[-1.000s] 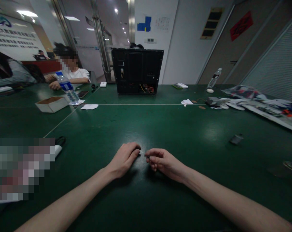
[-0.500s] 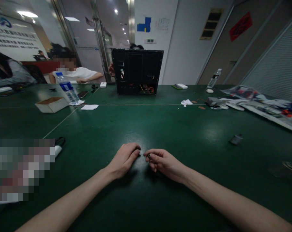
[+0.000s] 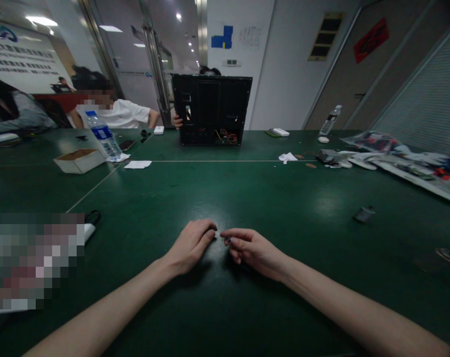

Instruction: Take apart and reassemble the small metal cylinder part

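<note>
My left hand [image 3: 194,244] rests near the middle of the green table [image 3: 225,188], its fingers curled down and close together. Whatever lies under those fingertips is hidden. Facing it, a small gap away, is my right hand [image 3: 251,249], with thumb and forefinger pinched on a tiny dark piece [image 3: 229,240]. That piece is too small for me to name. The remaining right fingers curl loosely beneath. The two hands do not touch.
A black computer case [image 3: 210,106] stands at the far side, a person's hand [image 3: 177,121] on its left edge. Water bottle [image 3: 104,139] and open box [image 3: 79,161] are left. At right lie a small metal cylinder [image 3: 364,214] and a littered tray [image 3: 418,176].
The co-worker's hand beside the black case has come lower onto its edge, and the person in white has shifted left. My own hands stay almost still, with a slight shift in the right fingers.
</note>
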Motion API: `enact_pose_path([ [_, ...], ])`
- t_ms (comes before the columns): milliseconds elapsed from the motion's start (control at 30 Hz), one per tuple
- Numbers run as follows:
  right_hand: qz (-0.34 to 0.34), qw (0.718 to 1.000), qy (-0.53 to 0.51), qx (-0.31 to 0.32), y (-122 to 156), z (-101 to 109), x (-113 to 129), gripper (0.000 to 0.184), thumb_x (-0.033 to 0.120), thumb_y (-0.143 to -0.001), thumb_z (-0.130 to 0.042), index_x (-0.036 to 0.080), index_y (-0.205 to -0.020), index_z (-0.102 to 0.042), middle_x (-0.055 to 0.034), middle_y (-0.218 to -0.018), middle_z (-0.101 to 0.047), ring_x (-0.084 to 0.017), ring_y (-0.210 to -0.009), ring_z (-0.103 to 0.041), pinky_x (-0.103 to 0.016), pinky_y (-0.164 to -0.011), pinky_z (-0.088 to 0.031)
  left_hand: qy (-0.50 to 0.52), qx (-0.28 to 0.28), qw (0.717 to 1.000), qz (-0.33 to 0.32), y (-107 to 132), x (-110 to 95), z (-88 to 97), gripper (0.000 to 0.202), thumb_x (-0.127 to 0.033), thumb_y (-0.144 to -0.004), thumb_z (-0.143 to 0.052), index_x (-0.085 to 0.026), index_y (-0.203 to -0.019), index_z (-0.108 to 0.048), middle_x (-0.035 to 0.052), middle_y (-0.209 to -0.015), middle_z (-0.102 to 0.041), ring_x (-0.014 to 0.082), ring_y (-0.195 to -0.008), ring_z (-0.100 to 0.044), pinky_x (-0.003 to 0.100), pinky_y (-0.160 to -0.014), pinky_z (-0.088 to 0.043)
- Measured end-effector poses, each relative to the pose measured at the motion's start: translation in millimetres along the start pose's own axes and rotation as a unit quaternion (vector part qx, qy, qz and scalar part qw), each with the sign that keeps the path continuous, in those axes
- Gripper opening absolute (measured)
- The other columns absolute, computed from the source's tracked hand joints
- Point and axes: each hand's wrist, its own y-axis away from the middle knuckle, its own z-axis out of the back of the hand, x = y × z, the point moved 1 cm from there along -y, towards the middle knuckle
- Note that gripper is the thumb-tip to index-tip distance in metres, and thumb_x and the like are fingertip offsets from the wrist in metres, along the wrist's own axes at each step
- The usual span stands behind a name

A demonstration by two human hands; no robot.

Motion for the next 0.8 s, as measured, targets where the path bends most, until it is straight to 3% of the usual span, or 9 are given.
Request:
enact_pose_path([
  [200, 0.008, 1.000, 0.008, 0.012, 0.7, -1.0, 0.6, 0.031, 0.023, -0.074, -0.073, 0.018, -0.103, -0.065, -0.0019, -0.087, -0.057, -0.006, -0.061, -0.051, -0.019, -0.056, -0.040, -0.003, -0.001, 1.000, -0.005, 0.1, 1.3, 0.0, 0.034, -0.035, -0.095, -0.026, -0.019, -0.100, -0.055, 0.0063, -0.097, -0.063, 0.0221, -0.091, -0.055, 0.037, -0.082, -0.041],
  [467, 0.021, 0.999, 0.019, 0.018, 0.4, -3.6, 1.6, 0.023, 0.022, -0.072, -0.075, 0.016, -0.089, -0.061, -0.0005, -0.080, -0.057, -0.007, -0.061, -0.051, -0.019, -0.055, -0.039, -0.001, 0.003, 1.000, -0.002, 0.7, 1.4, 1.2, 0.034, -0.035, -0.095, -0.026, -0.019, -0.100, -0.055, 0.0061, -0.098, -0.063, 0.0220, -0.091, -0.056, 0.036, -0.083, -0.041],
  [800, 0.012, 1.000, 0.007, 0.010, 0.1, -5.5, 1.4, 0.024, 0.027, -0.073, -0.075, 0.016, -0.091, -0.065, 0.0001, -0.079, -0.054, -0.007, -0.061, -0.050, -0.020, -0.055, -0.038, 0.000, 0.010, 1.000, -0.002, 0.8, 1.0, 3.5, 0.033, -0.034, -0.095, -0.026, -0.018, -0.100, -0.055, 0.0067, -0.098, -0.063, 0.0220, -0.091, -0.056, 0.037, -0.083, -0.041],
])
